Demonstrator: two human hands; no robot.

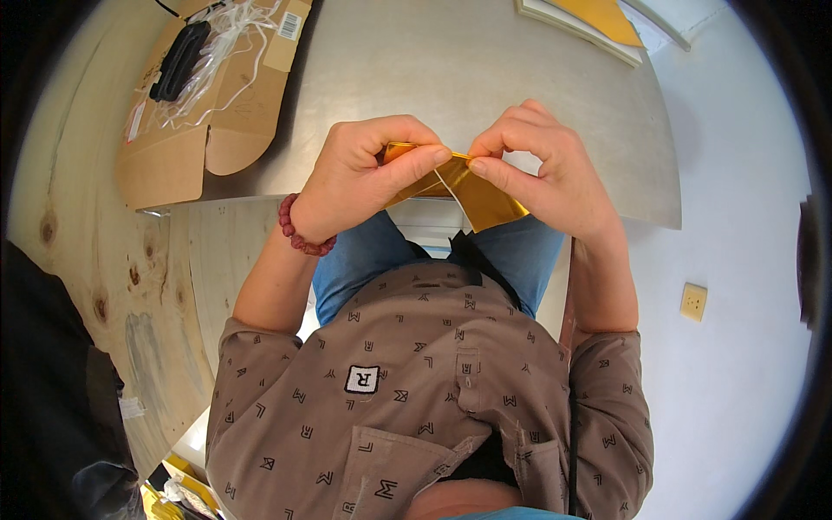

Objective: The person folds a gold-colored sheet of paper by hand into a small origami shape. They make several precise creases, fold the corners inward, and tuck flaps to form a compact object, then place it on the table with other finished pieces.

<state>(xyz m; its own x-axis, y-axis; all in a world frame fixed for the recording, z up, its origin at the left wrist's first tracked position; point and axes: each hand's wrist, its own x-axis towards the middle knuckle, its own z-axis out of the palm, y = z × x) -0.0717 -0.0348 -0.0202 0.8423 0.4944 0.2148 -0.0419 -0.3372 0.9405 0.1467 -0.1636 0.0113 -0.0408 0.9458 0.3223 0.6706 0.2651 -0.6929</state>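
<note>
A shiny gold sheet (487,201), foil or foil paper by its look, hangs between my hands just over the table's near edge. It is folded along its top, and a pale edge line runs down its middle. My left hand (364,166) pinches the folded top edge between thumb and forefinger. Close beside it, my right hand (548,166) pinches the same edge with thumb and bent fingers. The fingertips of both hands nearly meet. A red bead bracelet (300,232) circles my left wrist. Parts of the sheet behind my left fingers are hidden.
The grey metal table (416,69) stretches ahead. At its left lies an open cardboard box (247,130) with white strips (247,39) and a black object (182,61). A stack of papers (576,30) with a golden sheet (602,17) sits far right. A white wall (737,199) stands right.
</note>
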